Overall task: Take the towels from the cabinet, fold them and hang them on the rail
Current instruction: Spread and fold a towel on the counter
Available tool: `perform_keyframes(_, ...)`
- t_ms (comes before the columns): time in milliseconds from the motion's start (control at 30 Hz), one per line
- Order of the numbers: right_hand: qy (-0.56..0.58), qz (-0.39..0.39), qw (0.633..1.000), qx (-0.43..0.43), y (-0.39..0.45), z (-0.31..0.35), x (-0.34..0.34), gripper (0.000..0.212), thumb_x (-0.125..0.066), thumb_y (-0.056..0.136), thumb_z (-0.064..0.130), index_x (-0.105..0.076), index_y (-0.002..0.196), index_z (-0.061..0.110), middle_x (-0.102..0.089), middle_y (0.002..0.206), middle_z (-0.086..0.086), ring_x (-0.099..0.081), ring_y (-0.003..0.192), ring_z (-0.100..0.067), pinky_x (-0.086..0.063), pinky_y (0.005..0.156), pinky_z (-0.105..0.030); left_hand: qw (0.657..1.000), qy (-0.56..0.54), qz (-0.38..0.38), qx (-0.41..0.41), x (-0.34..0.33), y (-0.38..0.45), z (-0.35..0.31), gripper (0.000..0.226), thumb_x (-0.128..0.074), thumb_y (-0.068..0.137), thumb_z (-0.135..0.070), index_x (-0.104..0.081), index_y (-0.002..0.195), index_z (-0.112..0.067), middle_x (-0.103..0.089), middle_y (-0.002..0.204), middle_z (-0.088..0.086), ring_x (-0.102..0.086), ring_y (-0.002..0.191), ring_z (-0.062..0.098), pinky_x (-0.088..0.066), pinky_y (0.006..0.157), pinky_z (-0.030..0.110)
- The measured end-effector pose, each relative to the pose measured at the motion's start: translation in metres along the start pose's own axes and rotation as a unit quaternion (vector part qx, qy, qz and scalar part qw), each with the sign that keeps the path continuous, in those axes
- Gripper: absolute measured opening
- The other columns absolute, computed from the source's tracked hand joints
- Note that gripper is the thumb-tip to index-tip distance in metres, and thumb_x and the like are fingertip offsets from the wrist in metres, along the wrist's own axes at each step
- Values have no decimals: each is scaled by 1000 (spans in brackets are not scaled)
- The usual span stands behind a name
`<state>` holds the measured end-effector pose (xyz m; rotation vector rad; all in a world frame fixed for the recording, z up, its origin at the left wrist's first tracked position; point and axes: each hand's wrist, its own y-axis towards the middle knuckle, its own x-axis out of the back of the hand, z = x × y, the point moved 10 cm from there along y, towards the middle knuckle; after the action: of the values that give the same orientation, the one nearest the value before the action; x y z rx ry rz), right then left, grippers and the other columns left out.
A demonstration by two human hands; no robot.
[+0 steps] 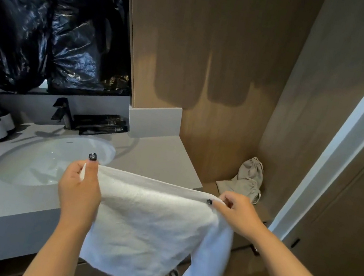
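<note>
- Holding the white towel in the air, just in front of the vanity counter and to the right of its sink.
- Our left hand pinches one top corner; our right hand pinches the other, both clamped on cloth.
- To fold well, we judge the top edge should stay taut and level, corners meeting squarely.
- No rail is visible.

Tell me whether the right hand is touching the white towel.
Touching. The head view shows the right hand pinching the towel at its top right corner, while the left hand pinches the top left corner.
</note>
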<state>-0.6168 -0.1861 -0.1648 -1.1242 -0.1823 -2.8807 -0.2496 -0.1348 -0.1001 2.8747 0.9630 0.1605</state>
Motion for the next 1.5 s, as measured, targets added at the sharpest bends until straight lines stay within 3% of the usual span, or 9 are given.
perform_keyframes(133, 45, -34, 998, 31, 4, 28, 14, 38, -68, 91, 26, -47, 61, 19, -44, 57, 11, -39, 54, -2, -32, 54, -18, 998, -31, 13, 52, -1, 4, 8, 17, -54, 99, -28, -64, 105, -15, -60, 103, -2, -51, 99, 19, -42, 82, 35)
perform_keyframes(300, 92, 17, 992, 88, 4, 85, 16, 35, -66, 93, 25, -54, 69, 2, -46, 63, 6, -39, 58, -5, -29, 55, -19, 984, 38, 167, -55, -48, -21, -29, 20, -63, 92, -14, -68, 92, -33, -68, 91, -13, -60, 88, 10, -42, 72, 23)
perform_keyframes(433, 141, 108, 977, 119, -4, 129, 3, 44, -60, 97, 29, -50, 65, -1, -34, 66, -8, -29, 61, -14, -23, 55, -23, 945, 56, 317, -64, -92, -54, -37, 20, -66, 92, -29, -66, 110, -39, -64, 64, -3, -52, 54, 4, -42, 59, 17)
perform_keyframes(600, 191, 90, 971, 111, -6, 145, 7, 31, -64, 91, 30, -64, 63, 16, -38, 63, -7, -29, 60, -15, -23, 53, -22, 894, 61, 442, -44, -121, -84, -26, 34, -56, 79, -60, -71, 101, -38, -70, 90, 18, -58, 74, 17, -49, 75, 37)
perform_keyframes(767, 208, 72, 972, 84, -8, 135, 8, 30, -66, 90, 23, -62, 63, 13, -43, 57, 0, -33, 55, -8, -27, 53, -19, 910, 130, 370, -132, -120, -88, -34, 33, -50, 100, -32, -52, 72, -15, -45, 56, -12, -36, 54, 5, -31, 54, 20)
perform_keyframes(967, 229, 77, 969, 42, -13, 107, 5, 40, -65, 93, 19, -47, 60, 7, -36, 50, 9, -28, 47, -3, -22, 47, -14, 945, 121, 268, -144, -100, -65, -41, 31, -49, 99, -16, -50, 72, 0, -40, 55, -6, -34, 52, 8, -29, 50, 21)
perform_keyframes(1200, 246, 34, 969, 11, -19, 65, 42, 36, -67, 89, 4, -61, 55, 15, -51, 54, 13, -42, 53, 1, -32, 54, -10, 968, 156, 179, -86, -55, -24, -23, 36, -50, 99, -22, -51, 64, -18, -46, 49, -14, -39, 49, 6, -32, 51, 23)
perform_keyframes(1367, 144, -13, 988, 46, -11, 69, 61, 19, -70, 88, 8, -71, 70, 12, -63, 60, 15, -51, 56, 3, -38, 57, -10, 963, 174, 202, -36, -56, -20, -10, 8, -61, 94, -33, -68, 96, -30, -65, 77, -3, -59, 73, 16, -44, 68, 31)
perform_keyframes(1500, 103, -3, 989, 103, -8, 96, 54, 20, -69, 88, 7, -73, 74, 22, -70, 73, 15, -59, 67, 3, -43, 64, -9, 939, 160, 298, -55, -77, -38, -17, 39, -66, 91, -34, -52, 125, -48, -63, 65, -9, -57, 62, 1, -42, 63, 20)
